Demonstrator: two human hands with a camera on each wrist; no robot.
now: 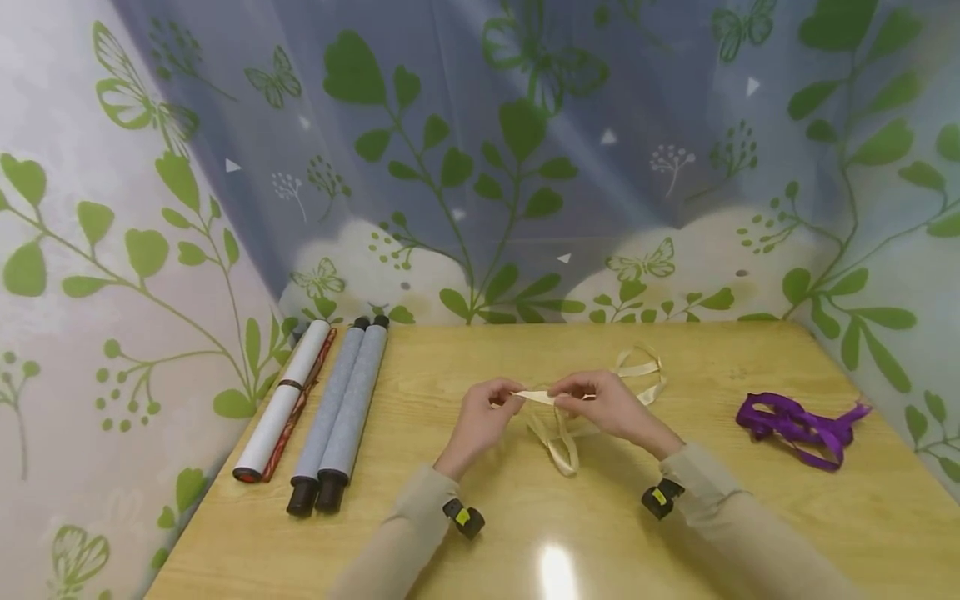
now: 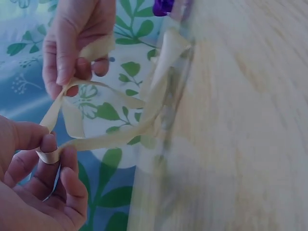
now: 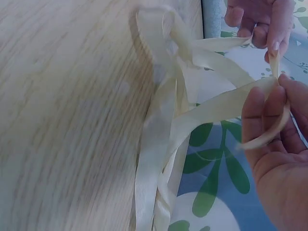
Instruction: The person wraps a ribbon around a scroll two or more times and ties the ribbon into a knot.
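Note:
A cream ribbon (image 1: pixel 534 397) is stretched in a short span between the two hands, above the middle of the table. My left hand (image 1: pixel 483 414) pinches it between thumb and fingertips, and in the left wrist view a turn of ribbon (image 2: pixel 49 156) passes round a finger. On the other side, my right hand (image 1: pixel 603 406) pinches the same ribbon between thumb and fingers. Loose loops (image 1: pixel 564 454) hang below the hands, and more of the ribbon (image 1: pixel 651 367) lies on the table behind the right hand. In the right wrist view a short tail (image 3: pixel 267 137) crosses the fingers.
On the left of the wooden table (image 1: pixel 450 550) lie two grey-blue scrolls (image 1: pixel 348 400) with black ends, beside a white roll (image 1: pixel 281 408) with a red strip along it. A bundled purple ribbon (image 1: pixel 798 427) lies to the right. Patterned curtain (image 1: pixel 487 208) borders the table's back and sides.

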